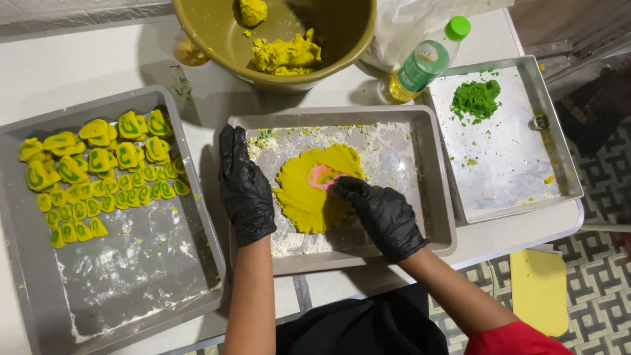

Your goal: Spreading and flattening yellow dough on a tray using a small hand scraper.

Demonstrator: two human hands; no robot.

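Item: floured middle tray (434, 197), grey metal, set on a white desk (79, 59). A flattened yellow dough sheet (309, 197) lies in it, roughly round with ragged edges; the flour beneath presumably keeps it from sticking.

Pink dough patch (321, 176): small, laid on the upper middle of the yellow sheet and touching it.

Right hand (381, 213): black-gloved, fingers held together and bent down, tips pressed on the edge of the pink patch, nothing clasped. The flat pressing pose suits spreading the pink piece into the sheet.

Left hand (246, 187): black-gloved, fingers straight and close together, laid flat on the tray floor against the sheet's left edge, gripping nothing; it appears to steady the sheet.

Left tray (26, 276): shaped yellow-and-green dough pieces (98, 177) are gathered in rows in its upper half; the lower half carries flour smears.

Right tray (559, 151): a lump of green dough (476, 100) sits near its top on a floured floor.

Olive bowl (210, 33): placed behind the middle tray, within reach, holding crumbled yellow dough (286, 54).

Oil bottle (426, 60): clear plastic, green cap, lying tilted between the bowl and the right tray.
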